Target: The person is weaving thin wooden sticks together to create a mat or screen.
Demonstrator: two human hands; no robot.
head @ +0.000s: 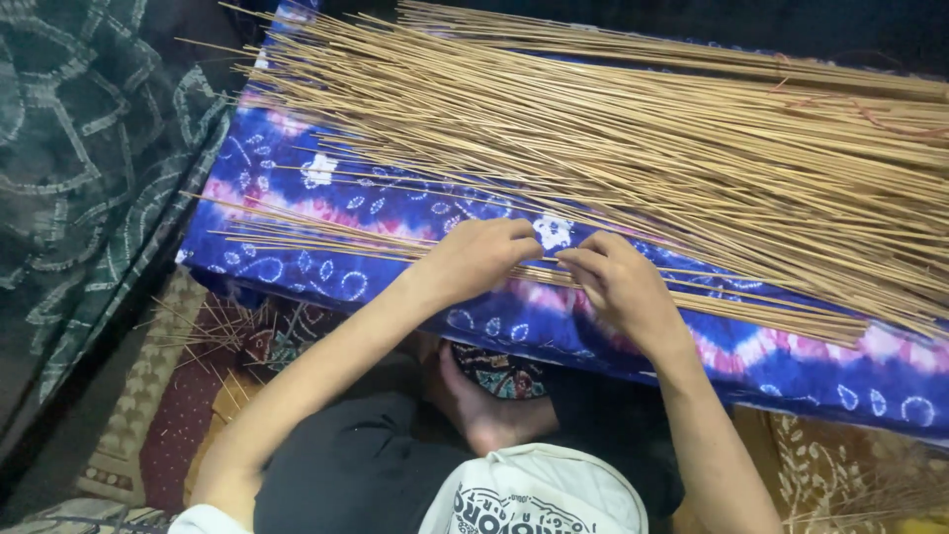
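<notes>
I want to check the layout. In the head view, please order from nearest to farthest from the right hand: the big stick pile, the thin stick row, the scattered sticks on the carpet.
1. thin stick row: under the right hand, touching.
2. big stick pile: just above, farther up the cloth.
3. scattered sticks on the carpet: far left, below the cloth edge.

Thin, matt, dry wooden sticks (633, 129) lie on soft tie-dyed blue cotton cloth (297, 198); a woven patterned rug (168, 396) lies below.

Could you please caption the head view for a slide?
Both hands, left hand and right hand, pinch thin tan sticks on blue tie-dyed cloth.
</notes>
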